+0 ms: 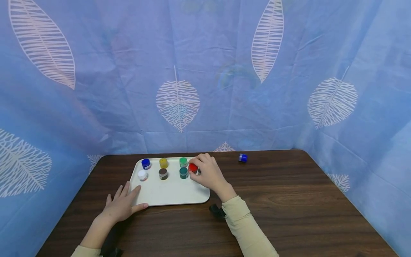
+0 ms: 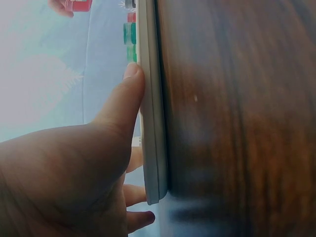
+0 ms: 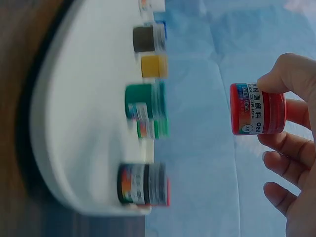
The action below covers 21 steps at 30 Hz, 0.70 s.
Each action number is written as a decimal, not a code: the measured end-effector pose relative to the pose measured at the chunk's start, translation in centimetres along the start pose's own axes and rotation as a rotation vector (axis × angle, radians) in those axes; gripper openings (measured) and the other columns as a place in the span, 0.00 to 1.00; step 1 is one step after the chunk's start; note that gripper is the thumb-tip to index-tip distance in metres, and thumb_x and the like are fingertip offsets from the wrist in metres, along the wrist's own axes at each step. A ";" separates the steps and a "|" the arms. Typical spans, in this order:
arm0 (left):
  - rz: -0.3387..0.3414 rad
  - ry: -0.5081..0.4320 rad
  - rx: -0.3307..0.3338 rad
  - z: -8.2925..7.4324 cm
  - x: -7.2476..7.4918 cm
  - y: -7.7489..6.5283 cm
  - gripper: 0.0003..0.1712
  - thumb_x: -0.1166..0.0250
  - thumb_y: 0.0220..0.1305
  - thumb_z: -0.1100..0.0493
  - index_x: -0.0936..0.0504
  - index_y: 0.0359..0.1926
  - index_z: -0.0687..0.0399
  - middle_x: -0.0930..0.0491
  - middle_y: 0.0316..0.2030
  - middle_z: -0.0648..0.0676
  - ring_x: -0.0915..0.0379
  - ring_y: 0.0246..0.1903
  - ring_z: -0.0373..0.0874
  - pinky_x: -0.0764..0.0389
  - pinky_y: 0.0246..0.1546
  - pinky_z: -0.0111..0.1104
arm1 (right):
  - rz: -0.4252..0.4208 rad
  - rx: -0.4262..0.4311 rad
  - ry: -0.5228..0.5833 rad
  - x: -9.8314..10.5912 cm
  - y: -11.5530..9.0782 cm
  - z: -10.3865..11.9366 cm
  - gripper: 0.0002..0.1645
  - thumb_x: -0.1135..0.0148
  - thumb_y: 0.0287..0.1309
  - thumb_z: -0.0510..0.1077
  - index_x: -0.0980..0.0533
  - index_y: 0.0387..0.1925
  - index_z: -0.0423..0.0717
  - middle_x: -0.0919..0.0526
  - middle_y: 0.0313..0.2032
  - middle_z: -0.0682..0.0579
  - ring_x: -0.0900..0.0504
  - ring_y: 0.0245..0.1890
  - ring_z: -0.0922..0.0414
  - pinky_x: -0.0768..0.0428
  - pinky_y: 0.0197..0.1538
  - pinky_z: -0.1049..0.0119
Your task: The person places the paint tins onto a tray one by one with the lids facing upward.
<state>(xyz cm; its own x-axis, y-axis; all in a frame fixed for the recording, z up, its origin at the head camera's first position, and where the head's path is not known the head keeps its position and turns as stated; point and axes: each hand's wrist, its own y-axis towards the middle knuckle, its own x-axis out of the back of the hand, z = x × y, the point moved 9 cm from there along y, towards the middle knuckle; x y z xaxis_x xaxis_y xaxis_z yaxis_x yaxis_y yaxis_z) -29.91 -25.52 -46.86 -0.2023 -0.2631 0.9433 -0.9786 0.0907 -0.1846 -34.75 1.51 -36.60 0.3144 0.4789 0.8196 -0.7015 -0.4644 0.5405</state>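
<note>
My right hand [image 1: 208, 171] pinches a red paint jar [image 3: 257, 108] by its lid between thumb and fingers. The jar is in the air over the right part of a white tray [image 1: 170, 194]. My left hand [image 1: 120, 207] lies at the tray's front left corner with fingers spread and thumb on the rim. Standing on the tray are a dark green jar [image 1: 183, 173], a light green jar [image 1: 183, 162], a brown jar [image 1: 163, 174], a yellow jar [image 1: 163, 163], a white jar [image 1: 142, 175] and a blue jar [image 1: 146, 164]. A black jar [image 3: 143, 183] stands at the right end, partly hiding another red jar.
Beyond the tray's right side, a second blue jar [image 1: 243, 157] lies on its side near the back edge of the dark wooden table [image 1: 289, 200]. A blue curtain with white leaf prints [image 1: 205, 89] hangs behind the table.
</note>
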 end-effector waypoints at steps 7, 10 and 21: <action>-0.030 0.002 -0.017 0.1 0.5 -0.1 0.55 0.45 0.56 0.23 0.41 0.73 0.56 0.55 0.73 0.76 0.63 0.70 0.78 0.61 0.59 0.77 | 0.036 0.075 0.010 -1.2 0.3 2.7 0.15 0.33 0.56 0.49 0.18 0.45 0.54 0.20 0.42 0.56 0.25 0.46 0.56 0.25 0.52 0.56; -0.041 -0.001 -0.014 0.4 0.6 -0.1 0.56 0.45 0.56 0.23 0.41 0.73 0.56 0.55 0.73 0.76 0.62 0.70 0.78 0.61 0.59 0.77 | 0.053 0.096 -0.010 -1.5 0.4 3.8 0.15 0.34 0.56 0.51 0.18 0.46 0.56 0.19 0.42 0.57 0.25 0.47 0.57 0.24 0.54 0.56; -0.038 0.023 0.057 1.6 0.7 0.0 0.65 0.46 0.53 0.20 0.47 0.74 0.65 0.55 0.71 0.78 0.63 0.70 0.78 0.62 0.59 0.78 | 0.082 0.208 -0.028 -3.4 0.5 7.4 0.16 0.34 0.55 0.51 0.18 0.47 0.58 0.22 0.39 0.60 0.29 0.43 0.60 0.29 0.45 0.66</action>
<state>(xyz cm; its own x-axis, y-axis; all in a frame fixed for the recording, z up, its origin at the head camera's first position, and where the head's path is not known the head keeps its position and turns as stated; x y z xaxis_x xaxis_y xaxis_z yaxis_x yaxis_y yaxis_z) -30.08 -27.20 -46.62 -0.1647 -0.2427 0.9560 -0.9862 0.0259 -0.1633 -31.43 -5.86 -37.69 0.2810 0.4140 0.8658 -0.5797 -0.6458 0.4969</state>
